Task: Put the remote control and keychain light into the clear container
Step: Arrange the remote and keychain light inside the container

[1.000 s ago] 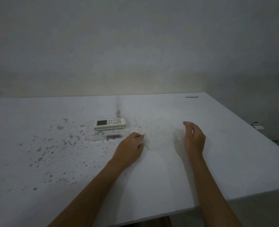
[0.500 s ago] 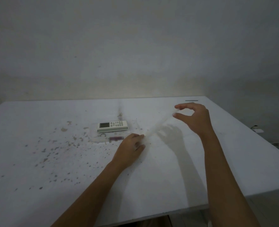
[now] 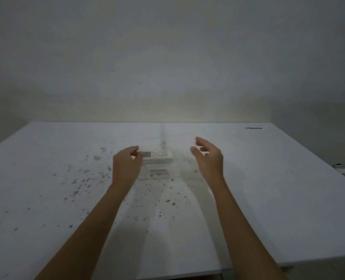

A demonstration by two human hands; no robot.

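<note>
A white remote control (image 3: 161, 155) and a small dark-red keychain light (image 3: 158, 172) lie inside a shallow clear container (image 3: 147, 178) in the middle of the white table (image 3: 268, 178). My left hand (image 3: 127, 166) hovers over the container's left end with its fingers pinched. To the right of the container, my right hand (image 3: 208, 158) is raised with thumb and fingers curled. A faint clear lid (image 3: 180, 161) seems to stretch between both hands above the container. Its edges are hard to make out.
Dark specks and stains (image 3: 82, 178) cover the table's left and middle. A short dark strip (image 3: 253, 128) lies at the far right corner. A small white object (image 3: 340, 168) sits beyond the right edge. A bare wall stands behind.
My right hand lifted the clear lid's end off the table. Both hands then carried it left and away from me, over the container holding the remote and keychain light.
</note>
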